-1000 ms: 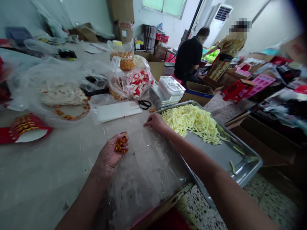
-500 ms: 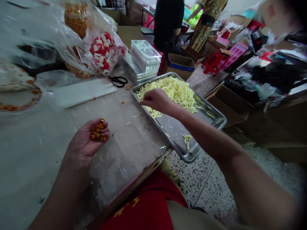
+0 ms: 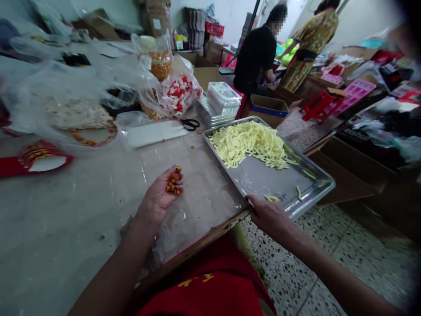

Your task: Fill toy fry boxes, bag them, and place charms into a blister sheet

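Note:
My left hand [image 3: 162, 189], palm up and fingers curled, cups a small pile of orange-brown round pieces [image 3: 173, 181] above the plastic-covered table [image 3: 210, 206]. On the right, a shallow metal tray [image 3: 259, 177] holds a heap of pale yellow strips [image 3: 253, 140] towards its far side. My right hand [image 3: 269, 215] is at the tray's near corner, fingers closed over its rim; the undersides of the fingers are hidden. A few loose strips [image 3: 271, 198] lie inside the tray beside that hand.
Black-handled scissors [image 3: 190, 124] and a white stack of flat sheets [image 3: 156, 134] lie beyond my left hand. Clear bags [image 3: 179, 94] and stacked plastic boxes [image 3: 223, 98] stand farther back. Red packets [image 3: 39, 158] are at left. An open carton [image 3: 345, 166] is right of the tray. Two people work behind.
My right hand has moved from the yellow heap to the tray's near corner. My left hand still holds the orange-brown pieces. The view has shifted left and up.

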`<action>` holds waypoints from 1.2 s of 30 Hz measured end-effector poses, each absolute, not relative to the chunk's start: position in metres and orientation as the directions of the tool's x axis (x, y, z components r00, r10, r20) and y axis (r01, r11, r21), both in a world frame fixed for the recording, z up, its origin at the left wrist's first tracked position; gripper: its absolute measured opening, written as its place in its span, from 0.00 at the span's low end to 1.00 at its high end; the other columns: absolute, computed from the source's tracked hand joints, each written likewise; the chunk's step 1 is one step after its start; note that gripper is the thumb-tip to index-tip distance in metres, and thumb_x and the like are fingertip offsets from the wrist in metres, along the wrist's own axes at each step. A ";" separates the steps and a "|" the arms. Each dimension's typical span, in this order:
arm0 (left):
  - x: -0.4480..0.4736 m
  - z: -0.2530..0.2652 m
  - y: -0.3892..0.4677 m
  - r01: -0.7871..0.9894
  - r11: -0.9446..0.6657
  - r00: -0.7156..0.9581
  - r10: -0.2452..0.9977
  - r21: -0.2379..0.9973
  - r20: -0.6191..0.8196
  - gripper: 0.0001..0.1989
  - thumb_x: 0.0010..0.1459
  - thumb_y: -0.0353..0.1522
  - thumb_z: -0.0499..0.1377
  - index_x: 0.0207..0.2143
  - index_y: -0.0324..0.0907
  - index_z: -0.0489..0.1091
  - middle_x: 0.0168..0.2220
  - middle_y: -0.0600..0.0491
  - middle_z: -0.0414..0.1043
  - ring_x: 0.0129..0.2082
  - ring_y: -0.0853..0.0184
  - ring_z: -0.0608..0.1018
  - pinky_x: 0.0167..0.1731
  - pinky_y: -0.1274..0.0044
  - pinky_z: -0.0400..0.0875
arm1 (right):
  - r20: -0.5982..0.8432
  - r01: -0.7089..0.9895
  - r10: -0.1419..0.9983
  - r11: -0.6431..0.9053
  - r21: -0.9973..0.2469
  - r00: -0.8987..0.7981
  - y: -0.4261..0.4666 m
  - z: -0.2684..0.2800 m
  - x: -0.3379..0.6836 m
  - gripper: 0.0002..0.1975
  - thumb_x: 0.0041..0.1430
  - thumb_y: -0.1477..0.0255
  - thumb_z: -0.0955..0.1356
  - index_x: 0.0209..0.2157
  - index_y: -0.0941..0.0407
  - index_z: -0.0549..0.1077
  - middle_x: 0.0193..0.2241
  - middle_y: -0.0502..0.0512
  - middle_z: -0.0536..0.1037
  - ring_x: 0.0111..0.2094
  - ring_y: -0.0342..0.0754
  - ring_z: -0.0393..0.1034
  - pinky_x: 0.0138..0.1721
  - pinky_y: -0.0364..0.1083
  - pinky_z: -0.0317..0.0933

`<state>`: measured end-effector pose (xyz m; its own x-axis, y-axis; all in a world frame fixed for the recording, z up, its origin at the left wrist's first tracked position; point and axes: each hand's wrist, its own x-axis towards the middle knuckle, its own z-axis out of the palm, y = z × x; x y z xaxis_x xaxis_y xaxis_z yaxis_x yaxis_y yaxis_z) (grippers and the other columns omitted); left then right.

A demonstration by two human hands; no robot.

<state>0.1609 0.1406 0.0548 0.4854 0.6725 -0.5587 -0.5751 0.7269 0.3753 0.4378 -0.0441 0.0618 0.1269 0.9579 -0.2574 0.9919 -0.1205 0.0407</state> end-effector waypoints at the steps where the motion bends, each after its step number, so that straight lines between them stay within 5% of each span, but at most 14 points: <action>1: 0.160 0.053 0.138 -0.577 0.728 0.488 0.671 0.370 -0.558 0.06 0.63 0.28 0.57 0.32 0.37 0.69 0.24 0.54 0.67 0.16 0.77 0.66 0.14 0.86 0.62 | -0.258 0.993 0.959 -0.114 0.041 0.121 -0.045 0.062 0.440 0.21 0.58 0.77 0.63 0.53 0.56 0.70 0.35 0.58 0.82 0.37 0.55 0.77 0.31 0.47 0.56; 5: 0.159 0.046 0.133 -0.575 0.740 0.500 0.655 0.348 -0.566 0.07 0.62 0.29 0.59 0.31 0.37 0.69 0.24 0.55 0.67 0.16 0.78 0.65 0.14 0.87 0.61 | -0.199 0.995 0.975 -0.091 0.048 0.099 -0.039 0.072 0.450 0.17 0.58 0.66 0.69 0.50 0.52 0.73 0.35 0.58 0.81 0.35 0.57 0.77 0.31 0.48 0.58; 7: 0.161 0.045 0.133 -0.578 0.743 0.513 0.652 0.337 -0.558 0.06 0.62 0.29 0.60 0.30 0.37 0.69 0.24 0.55 0.67 0.16 0.79 0.65 0.14 0.87 0.61 | -0.073 0.997 0.995 -0.065 -0.046 0.061 -0.021 0.083 0.443 0.18 0.57 0.61 0.71 0.48 0.51 0.75 0.36 0.58 0.81 0.33 0.55 0.76 0.32 0.48 0.59; 9: 0.163 0.045 0.133 -0.589 0.740 0.526 0.657 0.326 -0.540 0.06 0.62 0.29 0.61 0.32 0.36 0.69 0.24 0.55 0.66 0.16 0.79 0.65 0.14 0.87 0.61 | 0.073 0.956 0.997 0.029 -0.291 -0.007 0.008 0.093 0.423 0.17 0.60 0.60 0.70 0.47 0.52 0.76 0.35 0.56 0.81 0.31 0.51 0.74 0.32 0.47 0.61; 12: 0.163 0.047 0.131 -0.597 0.739 0.535 0.656 0.311 -0.531 0.05 0.62 0.30 0.61 0.34 0.37 0.71 0.24 0.55 0.67 0.17 0.78 0.66 0.15 0.87 0.61 | 0.180 0.669 0.983 0.156 -0.727 -0.033 0.059 0.094 0.374 0.16 0.64 0.60 0.66 0.47 0.53 0.77 0.28 0.52 0.78 0.26 0.46 0.71 0.30 0.44 0.62; 15: 0.160 0.045 0.128 -0.612 0.715 0.484 0.676 0.338 -0.555 0.04 0.61 0.30 0.62 0.35 0.37 0.71 0.24 0.54 0.70 0.17 0.77 0.68 0.16 0.86 0.61 | 0.143 0.342 0.990 0.141 -0.929 -0.019 0.098 0.076 0.326 0.18 0.62 0.61 0.68 0.48 0.56 0.78 0.27 0.51 0.78 0.26 0.45 0.71 0.28 0.44 0.65; 21: 0.163 0.034 0.125 -0.662 0.653 0.380 0.715 0.368 -0.587 0.06 0.55 0.27 0.66 0.30 0.38 0.70 0.22 0.57 0.69 0.16 0.79 0.66 0.16 0.86 0.59 | 0.105 0.208 0.994 0.100 -0.973 0.015 0.120 0.046 0.298 0.11 0.56 0.64 0.72 0.36 0.56 0.81 0.31 0.54 0.82 0.31 0.48 0.76 0.34 0.46 0.70; 28: 0.141 0.052 0.158 -0.655 0.673 0.405 0.696 0.343 -0.593 0.07 0.60 0.30 0.61 0.39 0.36 0.74 0.24 0.54 0.67 0.17 0.78 0.67 0.15 0.87 0.60 | -0.048 0.164 0.999 -0.043 -0.986 -0.024 0.200 0.051 0.330 0.19 0.46 0.64 0.75 0.38 0.61 0.78 0.22 0.51 0.77 0.21 0.43 0.69 0.23 0.41 0.64; 36: 0.078 0.052 0.173 -0.729 0.552 0.244 0.763 0.406 -0.599 0.17 0.49 0.21 0.56 0.42 0.31 0.75 0.32 0.44 0.75 0.23 0.72 0.74 0.21 0.82 0.72 | 0.048 0.603 0.991 0.112 -0.790 -0.121 0.261 0.008 0.306 0.09 0.51 0.69 0.70 0.32 0.60 0.79 0.24 0.55 0.79 0.24 0.46 0.73 0.26 0.43 0.63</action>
<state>0.0783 0.1730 0.0523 0.2440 0.7625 -0.5992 -0.7287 0.5519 0.4055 0.3059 0.2606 0.0084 -0.1209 0.9915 0.0480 0.6032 0.1118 -0.7897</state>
